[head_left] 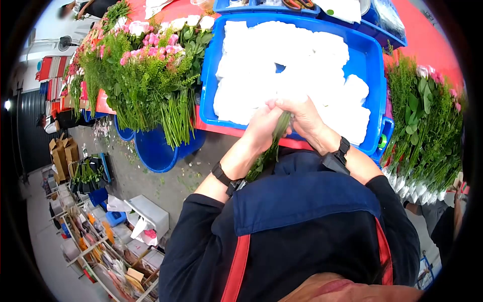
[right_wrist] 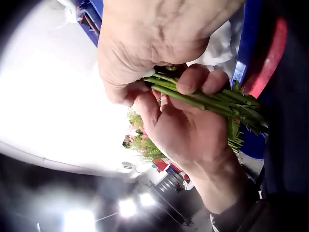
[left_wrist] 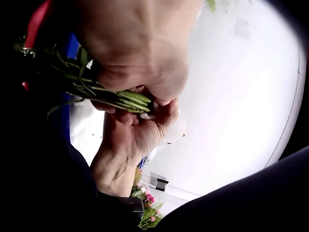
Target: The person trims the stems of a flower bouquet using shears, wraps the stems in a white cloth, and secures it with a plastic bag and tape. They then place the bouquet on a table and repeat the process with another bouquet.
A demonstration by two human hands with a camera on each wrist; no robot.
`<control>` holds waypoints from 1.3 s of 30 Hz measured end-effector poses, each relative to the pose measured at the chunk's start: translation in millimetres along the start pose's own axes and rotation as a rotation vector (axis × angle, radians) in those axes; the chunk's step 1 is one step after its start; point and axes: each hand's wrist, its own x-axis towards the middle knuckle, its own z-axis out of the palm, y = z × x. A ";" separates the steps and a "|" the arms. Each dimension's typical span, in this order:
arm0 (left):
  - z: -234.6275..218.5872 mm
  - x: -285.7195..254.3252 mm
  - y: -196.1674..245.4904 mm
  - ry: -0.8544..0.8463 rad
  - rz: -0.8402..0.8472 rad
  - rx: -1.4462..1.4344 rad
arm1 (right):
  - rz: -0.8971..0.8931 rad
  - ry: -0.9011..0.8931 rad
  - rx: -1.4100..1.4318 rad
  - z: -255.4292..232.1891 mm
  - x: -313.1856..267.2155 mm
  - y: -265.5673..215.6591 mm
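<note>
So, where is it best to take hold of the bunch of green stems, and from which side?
Probably around the bare lower stems, where both hands, left and right, already grip them. There the stalks lie tight and parallel; the leafy part toward the body would crush. Come from the sides.

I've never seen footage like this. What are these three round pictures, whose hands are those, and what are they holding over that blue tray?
No machine here: a person wears three cameras. The wide picture comes from the head, looking down; the other two from each wrist. The left hand and right hand both grip a bunch of green stems, seen close up in the wrist views. In front sits a blue tray of white wads, on a red table with bundled flowers beside it.
</note>
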 end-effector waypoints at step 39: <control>-64.2 -26.2 13.1 0.195 0.075 -0.024 | -0.575 0.458 -2.458 -155.9 155.7 -212.5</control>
